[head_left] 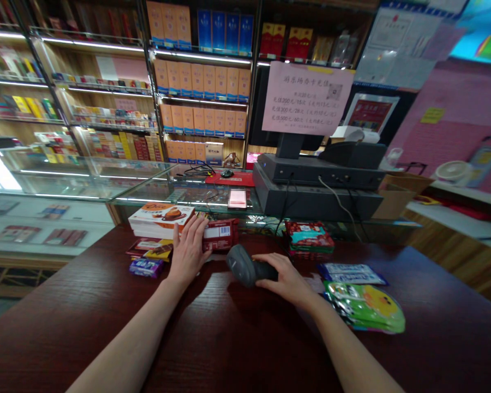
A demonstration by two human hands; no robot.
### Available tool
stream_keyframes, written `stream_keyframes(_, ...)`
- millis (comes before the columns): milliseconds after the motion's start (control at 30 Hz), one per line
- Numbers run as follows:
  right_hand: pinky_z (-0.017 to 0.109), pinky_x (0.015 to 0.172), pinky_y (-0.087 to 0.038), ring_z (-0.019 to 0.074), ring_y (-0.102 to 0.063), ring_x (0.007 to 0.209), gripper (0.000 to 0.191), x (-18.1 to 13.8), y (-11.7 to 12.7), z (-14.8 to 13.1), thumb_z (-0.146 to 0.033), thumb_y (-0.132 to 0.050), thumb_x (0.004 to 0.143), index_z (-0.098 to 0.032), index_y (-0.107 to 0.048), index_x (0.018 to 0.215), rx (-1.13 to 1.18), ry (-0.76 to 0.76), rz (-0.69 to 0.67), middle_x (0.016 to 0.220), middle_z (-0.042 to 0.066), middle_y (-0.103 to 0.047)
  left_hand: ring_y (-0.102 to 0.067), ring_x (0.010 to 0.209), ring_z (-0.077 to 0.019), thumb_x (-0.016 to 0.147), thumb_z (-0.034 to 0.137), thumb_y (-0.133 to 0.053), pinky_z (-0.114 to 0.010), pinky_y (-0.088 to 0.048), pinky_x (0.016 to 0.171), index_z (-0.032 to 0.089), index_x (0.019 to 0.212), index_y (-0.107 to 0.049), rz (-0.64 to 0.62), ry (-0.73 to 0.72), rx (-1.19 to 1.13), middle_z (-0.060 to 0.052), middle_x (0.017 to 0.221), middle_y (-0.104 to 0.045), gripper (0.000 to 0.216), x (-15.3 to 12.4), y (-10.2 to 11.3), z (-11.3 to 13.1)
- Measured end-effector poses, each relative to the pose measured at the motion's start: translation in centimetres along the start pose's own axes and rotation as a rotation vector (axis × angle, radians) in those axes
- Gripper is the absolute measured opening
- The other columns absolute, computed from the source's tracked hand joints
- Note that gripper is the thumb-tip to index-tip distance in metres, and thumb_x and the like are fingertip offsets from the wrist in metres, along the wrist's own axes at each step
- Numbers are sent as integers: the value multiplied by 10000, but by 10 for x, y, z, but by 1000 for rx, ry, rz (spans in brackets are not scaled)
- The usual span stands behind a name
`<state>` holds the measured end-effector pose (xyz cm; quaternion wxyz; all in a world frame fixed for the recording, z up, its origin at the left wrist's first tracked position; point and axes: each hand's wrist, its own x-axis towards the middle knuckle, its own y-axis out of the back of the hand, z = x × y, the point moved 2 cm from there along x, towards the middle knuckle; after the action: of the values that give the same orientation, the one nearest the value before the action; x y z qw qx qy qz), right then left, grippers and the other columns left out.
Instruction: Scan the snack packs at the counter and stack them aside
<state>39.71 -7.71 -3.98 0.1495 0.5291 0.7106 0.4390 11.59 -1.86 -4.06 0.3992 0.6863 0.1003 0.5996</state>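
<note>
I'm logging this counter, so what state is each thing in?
Left hand, palm down at the red packet
Right hand, closed around the scanner
Red packet, partly covered, barcode showing
Scanner, held by its handle
White box, closed
Green packet, lying flat
Cardboard box, open
Pink sign, upright, writing showing
Shelf lights, on

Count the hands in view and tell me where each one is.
2: the left hand is at the dark red packet; the right hand holds the scanner above the brown counter. No others show.
</note>
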Motion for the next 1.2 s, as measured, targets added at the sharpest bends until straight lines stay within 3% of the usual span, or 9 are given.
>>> stream_keyframes(233, 529, 1214, -146, 241, -583, 1227, 530, -2, -6, -6, -326, -796, 736, -312, -622, 1236, -45, 46, -219, 1243, 7, -688, -368, 1455, -309, 801, 244, -692, -555, -45, 1245, 186, 1518, -310, 1, 0, -8, -157, 1504, -486, 814, 1, 2, 1)
stream_keyframes(533, 604, 1199, -145, 267, -593, 1210, 541, -4, -5, -10, -290, -802, 706, -336, -640, 1221, -21, 44, -211, 1231, 12, -693, -376, 1449, -310, 806, 246, -702, -557, -72, 1244, 199, 1513, -308, 14, -15, -19, -154, 1511, -478, 811, 1, 3, 5)
stream_keyframes(700, 636, 1210, -62, 289, -569, 1265, 601, -7, 2, -11, -406, -800, 744, -355, -613, 1313, 91, 10, -222, 1304, 24, -672, -388, 1444, -316, 811, 238, -691, -568, -90, 1243, 200, 1526, -291, 18, -54, -51, -162, 1496, -490, 821, 1, 4, 9)
stream_keyframes(800, 605, 1212, -151, 270, -591, 1251, 474, -2, 2, -7, -423, -670, 873, -316, -611, 1331, 209, -35, -86, 1292, 42, -688, -380, 1450, -316, 813, 236, -690, -569, -98, 1243, 200, 1525, -295, 6, -74, -74, -159, 1494, -493, 815, 1, 3, 12)
stream_keyframes(900, 494, 1075, -439, 248, -666, 1123, 445, 8, -2, -1, -361, -613, 895, -259, -615, 1328, 299, -116, 153, 1212, 78, -723, -387, 1445, -311, 818, 238, -692, -560, -115, 1245, 199, 1515, -313, 3, -104, -91, -154, 1495, -494, 795, 2, 3, 16)
stream_keyframes(933, 461, 1033, -479, 239, -676, 1098, 455, 12, -4, 1, -353, -610, 891, -253, -609, 1334, 316, -131, 212, 1193, 77, -729, -389, 1444, -309, 821, 243, -693, -559, -116, 1246, 197, 1514, -314, 3, -117, -97, -153, 1497, -493, 792, 2, 3, 17)
stream_keyframes(1067, 420, 964, -524, 226, -700, 1018, 480, 25, -14, 5, -360, -649, 847, -230, -619, 1308, 382, -178, 368, 1100, 70, -750, -388, 1445, -301, 834, 267, -694, -558, -111, 1251, 188, 1517, -305, -3, -184, -122, -156, 1496, -496, 790, 3, 3, 23)
stream_keyframes(1200, 382, 866, -556, 229, -712, 925, 410, 31, -22, 6, -377, -686, 810, -209, -671, 1183, 430, -207, 392, 1008, 66, -759, -388, 1446, -306, 840, 254, -682, -567, -118, 1248, 199, 1523, -293, -23, -229, -130, -157, 1494, -496, 788, 2, 2, 28)
